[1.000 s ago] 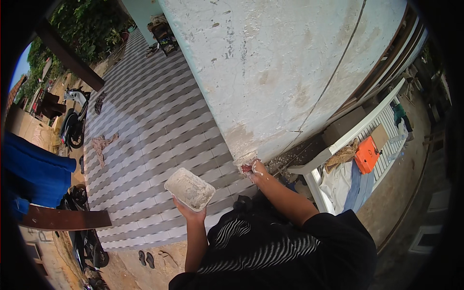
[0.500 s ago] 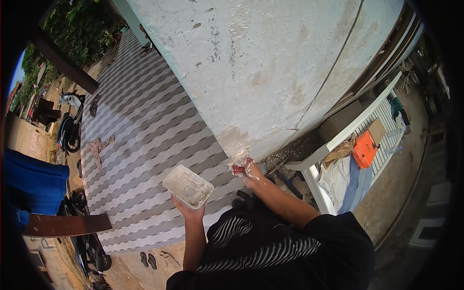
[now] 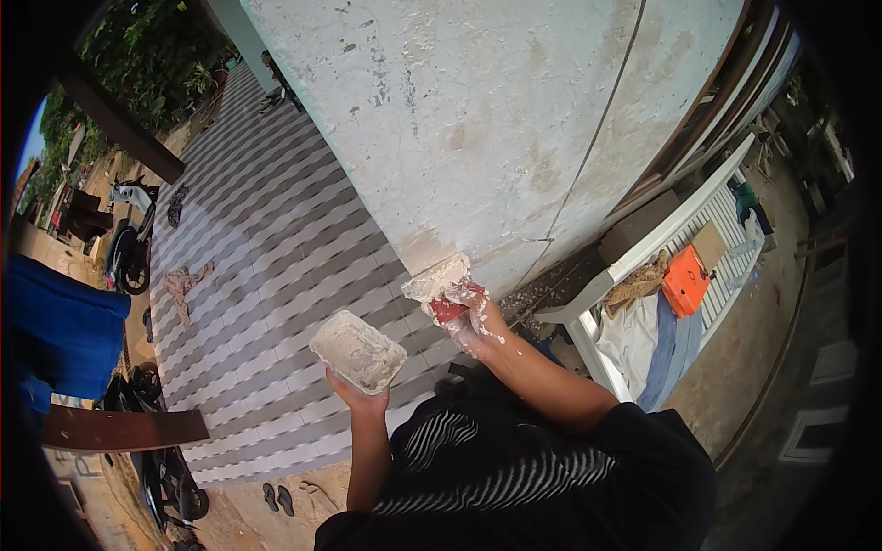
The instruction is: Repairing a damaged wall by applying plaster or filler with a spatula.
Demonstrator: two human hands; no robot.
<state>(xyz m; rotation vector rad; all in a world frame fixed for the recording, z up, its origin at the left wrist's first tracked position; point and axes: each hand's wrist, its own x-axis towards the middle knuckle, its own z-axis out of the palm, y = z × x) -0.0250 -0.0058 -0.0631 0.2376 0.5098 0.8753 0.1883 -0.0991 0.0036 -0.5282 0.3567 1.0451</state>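
My left hand (image 3: pixel 356 393) grips a white rectangular tub (image 3: pixel 358 353) from below, and a thick off-white paste lies inside it. Closed round a red-handled putty knife (image 3: pixel 448 309), my right hand (image 3: pixel 480 323) is smeared with the same paste. A lump of putty (image 3: pixel 443 275) covers the knife's blade, which is at the lower corner of the pale wall (image 3: pixel 478 138); whether the blade presses on the wall I cannot tell. Peeled and stained patches mark the wall's paint.
Striped tiles (image 3: pixel 266 303) stretch out at the left, with a crumpled cloth (image 3: pixel 188 289) on them. To the right stands a white slatted bench (image 3: pixel 597 354) bearing an orange box (image 3: pixel 687 280) and fabrics. A motorcycle (image 3: pixel 133 234), a brown post (image 3: pixel 124 119) and sandals (image 3: pixel 277 499) are farther out.
The putty knife has turned so that more of its red handle and the paste-covered blade show. My right hand has risen slightly. The left hand and tub have barely moved; the view has shifted a little.
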